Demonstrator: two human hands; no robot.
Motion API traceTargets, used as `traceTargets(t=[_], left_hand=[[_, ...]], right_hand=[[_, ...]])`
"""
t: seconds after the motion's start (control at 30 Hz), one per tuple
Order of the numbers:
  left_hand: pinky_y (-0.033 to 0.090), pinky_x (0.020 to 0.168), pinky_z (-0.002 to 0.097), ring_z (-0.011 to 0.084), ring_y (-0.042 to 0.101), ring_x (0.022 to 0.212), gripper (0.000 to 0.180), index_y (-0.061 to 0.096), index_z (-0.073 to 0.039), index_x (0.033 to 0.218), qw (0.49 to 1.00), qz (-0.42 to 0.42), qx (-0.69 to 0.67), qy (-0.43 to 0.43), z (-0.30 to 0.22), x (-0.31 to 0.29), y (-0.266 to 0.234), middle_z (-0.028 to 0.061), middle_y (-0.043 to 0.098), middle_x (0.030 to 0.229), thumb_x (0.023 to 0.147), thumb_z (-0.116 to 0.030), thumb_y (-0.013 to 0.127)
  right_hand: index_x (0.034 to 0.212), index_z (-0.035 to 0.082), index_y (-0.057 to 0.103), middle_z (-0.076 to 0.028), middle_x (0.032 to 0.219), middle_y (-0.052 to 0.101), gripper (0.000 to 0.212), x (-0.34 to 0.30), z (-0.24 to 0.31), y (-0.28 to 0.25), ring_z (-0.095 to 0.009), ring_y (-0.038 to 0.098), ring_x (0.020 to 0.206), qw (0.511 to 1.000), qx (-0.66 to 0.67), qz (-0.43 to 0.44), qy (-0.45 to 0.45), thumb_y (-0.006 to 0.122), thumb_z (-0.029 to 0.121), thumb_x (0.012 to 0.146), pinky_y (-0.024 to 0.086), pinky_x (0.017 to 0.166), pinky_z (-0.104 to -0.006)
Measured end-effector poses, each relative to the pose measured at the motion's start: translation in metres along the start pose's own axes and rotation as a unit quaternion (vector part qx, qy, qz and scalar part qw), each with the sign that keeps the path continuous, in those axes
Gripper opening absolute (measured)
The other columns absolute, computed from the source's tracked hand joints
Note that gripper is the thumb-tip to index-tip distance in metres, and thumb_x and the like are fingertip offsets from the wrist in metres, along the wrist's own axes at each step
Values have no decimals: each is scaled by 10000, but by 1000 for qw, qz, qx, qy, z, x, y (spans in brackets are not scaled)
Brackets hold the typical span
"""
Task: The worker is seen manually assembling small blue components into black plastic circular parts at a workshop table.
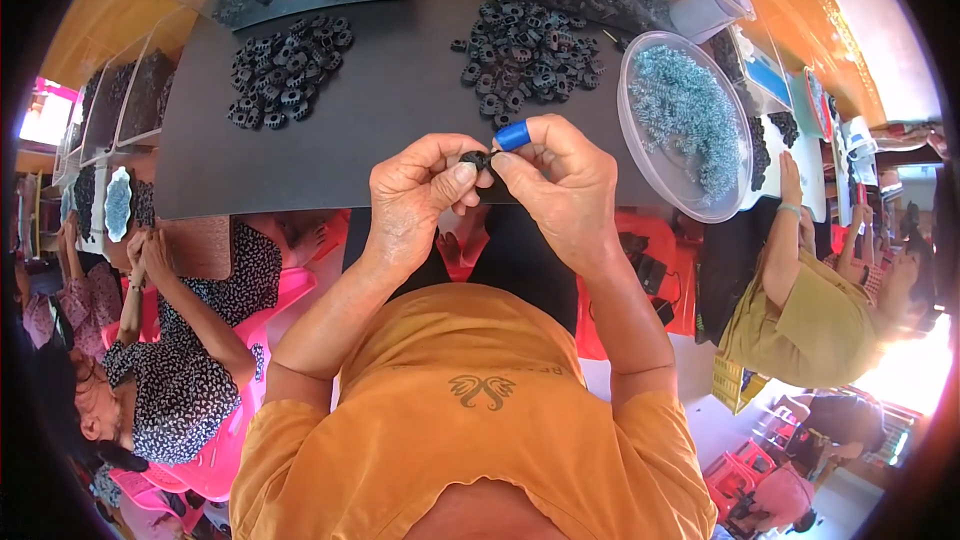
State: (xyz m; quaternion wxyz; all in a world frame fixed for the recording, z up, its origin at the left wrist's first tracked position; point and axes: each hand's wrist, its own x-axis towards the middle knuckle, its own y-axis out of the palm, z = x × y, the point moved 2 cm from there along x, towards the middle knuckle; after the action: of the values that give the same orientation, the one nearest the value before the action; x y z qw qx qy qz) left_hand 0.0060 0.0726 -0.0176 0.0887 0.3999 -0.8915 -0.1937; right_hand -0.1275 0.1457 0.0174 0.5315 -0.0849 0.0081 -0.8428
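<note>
In front of my body, at the near edge of the dark table (pixel 400 90), my left hand (pixel 425 185) pinches a small black hair claw clip (pixel 474 158) between thumb and fingers. My right hand (pixel 560 180), with a blue band (pixel 512 135) around its index finger, is closed at the clip's right end. Its fingertips hide what exactly they grip there. Beyond my hands lie two heaps of similar black plastic pieces, a left heap (pixel 285 72) and a right heap (pixel 530 60). To the right stands a clear round tub (pixel 632 155) of tiny bluish metallic pieces (pixel 690 115), which look like springs.
Clear bins, one at the back left (pixel 300 8) and one at the back right (pixel 600 2), hold many black pieces. A thin pointed tool (pixel 612 38) lies near the tub. Co-workers sit on the left (pixel 190 380) and right (pixel 800 310), beside pink chairs (pixel 225 450) and red stools (pixel 650 280).
</note>
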Motion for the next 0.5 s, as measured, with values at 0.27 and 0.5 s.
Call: traceTargets(t=[0.27,0.5], left_hand=[[478,607,191,60,551,674,156,628,22,1034,1000,8,-12,20,0,-1,-2,41,651,827,892,-40,609],[465,615,180,51,538,681,154,627,22,1033,999,-1,20,28,3,-4,0,26,646,823,894,-42,610]], right_hand=[[908,10,595,-30,743,636,101,-3,1,1,-57,585,661,999,41,-7,32,636,-5,817,475,582,-213],[866,-11,576,-80,765,551,125,-2,8,4,-119,572,627,985,-141,-23,-98,652,-32,769,478,551,-250]])
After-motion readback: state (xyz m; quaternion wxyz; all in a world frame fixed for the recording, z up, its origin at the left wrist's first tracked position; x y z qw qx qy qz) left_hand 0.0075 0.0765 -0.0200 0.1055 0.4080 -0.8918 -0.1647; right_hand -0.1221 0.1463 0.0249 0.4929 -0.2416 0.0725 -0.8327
